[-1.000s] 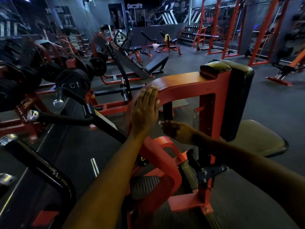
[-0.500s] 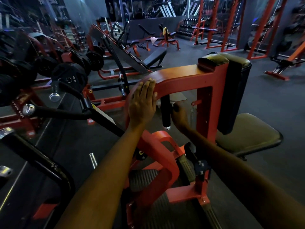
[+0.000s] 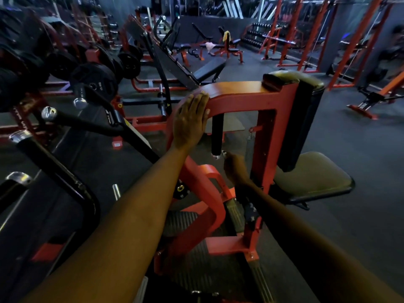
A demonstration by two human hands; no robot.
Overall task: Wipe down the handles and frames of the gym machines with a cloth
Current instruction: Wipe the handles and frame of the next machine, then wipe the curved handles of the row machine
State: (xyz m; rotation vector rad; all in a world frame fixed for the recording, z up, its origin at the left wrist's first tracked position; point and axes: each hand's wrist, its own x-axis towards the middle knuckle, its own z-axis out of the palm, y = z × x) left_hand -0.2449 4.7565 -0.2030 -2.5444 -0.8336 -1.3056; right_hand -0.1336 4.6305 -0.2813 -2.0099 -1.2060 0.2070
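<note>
Our left hand (image 3: pixel 190 121) lies flat on the curved corner of the red frame (image 3: pixel 238 92), fingers straight and holding nothing, we judge to steady us while our right hand (image 3: pixel 235 168) reaches under the frame's top bar, just below the black handle (image 3: pixel 217 136) hanging from it. Whether the right fingers are curled or hold a cloth we cannot tell; no cloth shows. Beyond the frame stretch dark rubber floor (image 3: pixel 349 136), benches and red racks in dim light.

Black weight plates (image 3: pixel 93 83) hang at left; a dumbbell rack (image 3: pixel 259 36) stands far behind.
</note>
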